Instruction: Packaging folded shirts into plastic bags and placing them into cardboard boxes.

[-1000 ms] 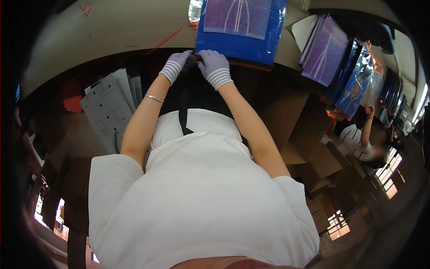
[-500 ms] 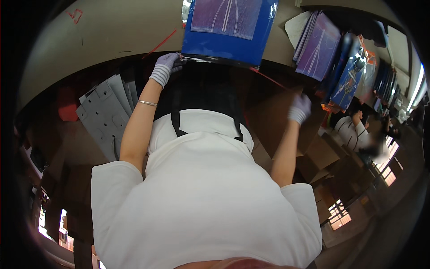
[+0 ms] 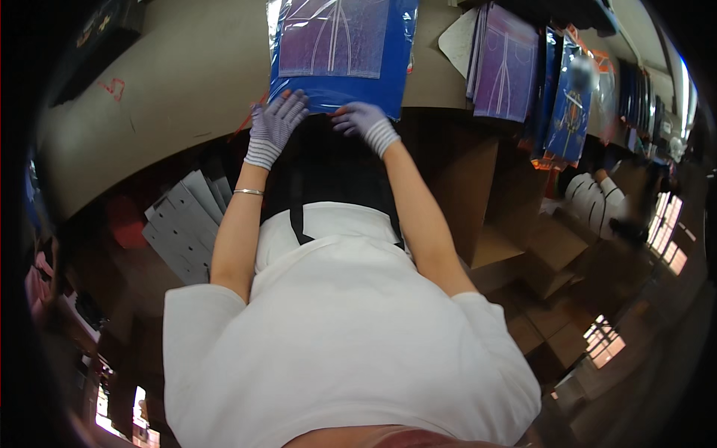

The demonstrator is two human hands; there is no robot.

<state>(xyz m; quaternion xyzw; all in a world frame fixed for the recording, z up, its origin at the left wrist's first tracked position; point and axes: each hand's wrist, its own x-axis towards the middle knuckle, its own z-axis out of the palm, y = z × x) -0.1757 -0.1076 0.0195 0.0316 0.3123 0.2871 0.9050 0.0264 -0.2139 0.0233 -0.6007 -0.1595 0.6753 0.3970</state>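
Note:
A flat clear-wrapped package (image 3: 340, 93) lies on the work table at the top centre. It is blue, with a purple printed sheet showing white lines on it. My left hand (image 3: 275, 128), in a lilac glove with a striped cuff, is open at the package's lower left corner, its fingers stretched out. My right hand (image 3: 364, 123), gloved alike, is at the package's lower edge, with its fingers apart and pointing left. Nothing is seen between the fingers of either hand.
The table (image 3: 172, 82) curves across the top. More purple-printed sheets (image 3: 504, 63) and blue packages (image 3: 571, 104) are stacked at the right. Below stand brown cardboard boxes (image 3: 497, 243). Grey-white card sheets (image 3: 183, 224) and a red object (image 3: 125, 222) are at the left. Another person (image 3: 594, 198) is at far right.
My right hand has swung in from the right to the package's lower edge. The left hand has gone from gripping the corner to spread fingers. The red strip at the right no longer shows.

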